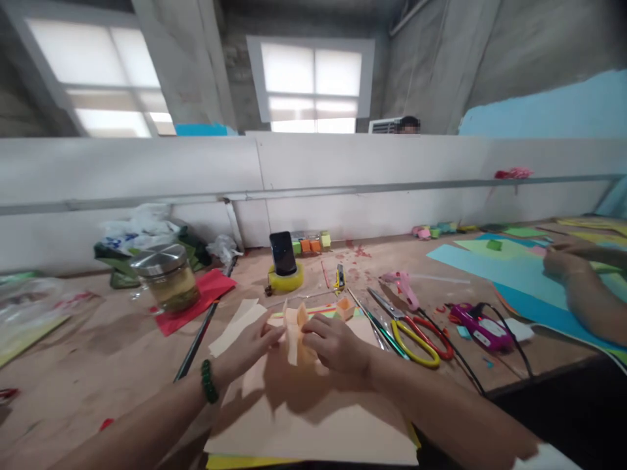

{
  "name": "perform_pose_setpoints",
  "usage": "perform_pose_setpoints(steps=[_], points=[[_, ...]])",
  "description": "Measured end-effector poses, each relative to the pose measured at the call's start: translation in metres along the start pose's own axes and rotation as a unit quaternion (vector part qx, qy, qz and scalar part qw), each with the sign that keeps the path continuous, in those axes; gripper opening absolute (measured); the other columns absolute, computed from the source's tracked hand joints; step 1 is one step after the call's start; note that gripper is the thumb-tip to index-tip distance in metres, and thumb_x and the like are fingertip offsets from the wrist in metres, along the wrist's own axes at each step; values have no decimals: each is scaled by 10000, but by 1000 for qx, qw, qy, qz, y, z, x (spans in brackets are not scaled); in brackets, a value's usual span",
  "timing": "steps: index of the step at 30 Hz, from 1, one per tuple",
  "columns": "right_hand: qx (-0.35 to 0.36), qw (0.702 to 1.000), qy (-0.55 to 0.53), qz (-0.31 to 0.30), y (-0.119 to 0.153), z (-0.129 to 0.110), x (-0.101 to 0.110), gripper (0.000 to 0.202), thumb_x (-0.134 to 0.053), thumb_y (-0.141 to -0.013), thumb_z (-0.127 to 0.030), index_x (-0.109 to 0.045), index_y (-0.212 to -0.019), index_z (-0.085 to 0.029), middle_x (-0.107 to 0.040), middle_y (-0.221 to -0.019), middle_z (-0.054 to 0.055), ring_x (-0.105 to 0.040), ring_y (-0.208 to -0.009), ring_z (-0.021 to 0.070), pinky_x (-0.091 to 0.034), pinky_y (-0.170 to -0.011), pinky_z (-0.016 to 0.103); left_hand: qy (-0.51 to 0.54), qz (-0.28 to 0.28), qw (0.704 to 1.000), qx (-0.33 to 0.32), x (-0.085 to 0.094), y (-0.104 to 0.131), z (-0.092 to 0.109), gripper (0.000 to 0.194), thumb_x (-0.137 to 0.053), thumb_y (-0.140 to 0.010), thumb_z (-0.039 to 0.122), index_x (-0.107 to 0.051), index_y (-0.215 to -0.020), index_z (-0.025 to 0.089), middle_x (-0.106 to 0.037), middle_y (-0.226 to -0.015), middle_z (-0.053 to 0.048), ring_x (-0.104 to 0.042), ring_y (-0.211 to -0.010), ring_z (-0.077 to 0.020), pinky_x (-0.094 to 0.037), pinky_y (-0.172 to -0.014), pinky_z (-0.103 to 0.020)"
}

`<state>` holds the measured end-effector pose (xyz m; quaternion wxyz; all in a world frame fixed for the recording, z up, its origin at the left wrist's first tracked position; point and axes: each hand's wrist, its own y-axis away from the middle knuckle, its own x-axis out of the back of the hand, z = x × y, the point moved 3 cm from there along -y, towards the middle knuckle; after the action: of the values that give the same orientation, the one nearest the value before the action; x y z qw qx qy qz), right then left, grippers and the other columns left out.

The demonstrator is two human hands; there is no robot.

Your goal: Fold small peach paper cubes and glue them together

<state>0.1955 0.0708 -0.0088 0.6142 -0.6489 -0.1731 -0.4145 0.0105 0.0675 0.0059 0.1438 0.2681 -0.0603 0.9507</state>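
Observation:
A small folded piece of light orange paper (292, 336) stands on a stack of peach paper sheets (313, 427) in front of me. My right hand (337, 343) has its fingers curled on the piece's right side. On the left side, my left hand (252, 346), with a green bead bracelet at the wrist, pinches at its edge; the exact contact of the fingertips is hard to make out. Just behind the piece lie striped coloured paper strips (321, 310) and another small folded orange paper shape (345, 307). A cut pale strip of paper (235, 326) lies beside my left hand.
To the right lie scissors (416, 336), a pink glue gun (404, 287) and a purple glue gun (482, 329) with cords. A phone (283, 253) leans on a yellow tape roll (285, 279). At left stands a glass jar (169, 281). Another person's hand (565, 264) works at far right.

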Motion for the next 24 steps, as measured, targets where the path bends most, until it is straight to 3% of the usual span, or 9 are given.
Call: perform_pose_setpoints(steps=[2, 4, 7, 10, 13, 15, 18, 21, 24], points=[[9, 999, 20, 38, 0, -2, 6, 284, -318, -907, -63, -536, -767, -178, -583, -844, 93, -480, -755, 196, -453, -661, 309, 69, -50, 995, 56, -8, -4, 12, 516, -444, -844, 569, -511, -1191, 192, -629, -888, -29, -619, -803, -175, -475, -728, -307], [10, 997, 51, 63, -1, -2, 10, 331, -297, -924, -60, -547, -741, -177, -569, -810, 89, -473, -740, 197, -458, -664, 316, 102, -51, 992, 57, -14, -9, 22, 524, -501, -815, 576, -520, -1185, 205, -631, -945, -37, -607, -834, -171, -460, -745, -296], [8, 991, 107, 77, -1, -4, 9, 343, -340, -933, -61, -562, -697, -173, -556, -777, 76, -469, -719, 189, -452, -645, 308, 154, -27, 987, 36, -19, -15, 27, 536, -559, -774, 590, -554, -1156, 214, -644, -1010, -48, -598, -919, -192, -462, -777, -311], [6, 988, 143, 58, -2, -4, 0, 293, -406, -925, -72, -585, -711, -160, -555, -761, 67, -467, -694, 189, -446, -616, 309, 191, -3, 982, 4, -22, -16, 27, 476, -581, -757, 606, -645, -984, 193, -677, -959, -56, -591, -978, -236, -474, -811, -352], [3, 988, 147, 40, 0, -3, -11, 220, -442, -902, -69, -616, -784, -133, -569, -767, 77, -482, -702, 206, -465, -615, 326, 253, 23, 967, -25, -26, -16, 27, 387, -733, -666, 500, -678, -875, 179, -703, -886, -49, -607, -981, -254, -474, -861, -353], [-8, 990, 134, 29, 1, -1, -15, 197, -445, -895, -65, -627, -840, -119, -582, -787, 89, -498, -728, 219, -488, -643, 343, 312, 58, 948, -17, -29, -17, 24, 407, -811, -582, 404, -680, -892, 175, -711, -873, -46, -629, -942, -251, -491, -831, -331], [-15, 996, 90, 19, -2, 1, -8, 226, -413, -875, -33, -625, -909, -105, -605, -869, 125, -526, -806, 238, -516, -691, 369, 357, 106, 928, 9, -34, -20, 14, 469, -822, -533, 388, -663, -913, 162, -709, -840, -50, -654, -819, -233, -511, -708, -303], [-3, 1000, -10, 23, -15, 2, 12, 287, -388, -820, -1, -620, -937, -121, -592, -1061, 162, -538, -989, 246, -524, -797, 389, 382, 132, 914, 31, -34, -20, 5, 427, -776, -573, 427, -643, -865, 145, -685, -713, -39, -651, -676, -210, -507, -627, -299], [-59, 993, -98, 25, -31, 11, 27, 235, -431, -838, -74, -629, -938, -153, -615, -1010, 117, -581, -941, 206, -524, -804, 349, 395, 159, 904, 42, -28, -18, 2, 387, -731, -622, 463, -632, -828, 150, -654, -615, -21, -631, -591, -195, -493, -582, -294]])
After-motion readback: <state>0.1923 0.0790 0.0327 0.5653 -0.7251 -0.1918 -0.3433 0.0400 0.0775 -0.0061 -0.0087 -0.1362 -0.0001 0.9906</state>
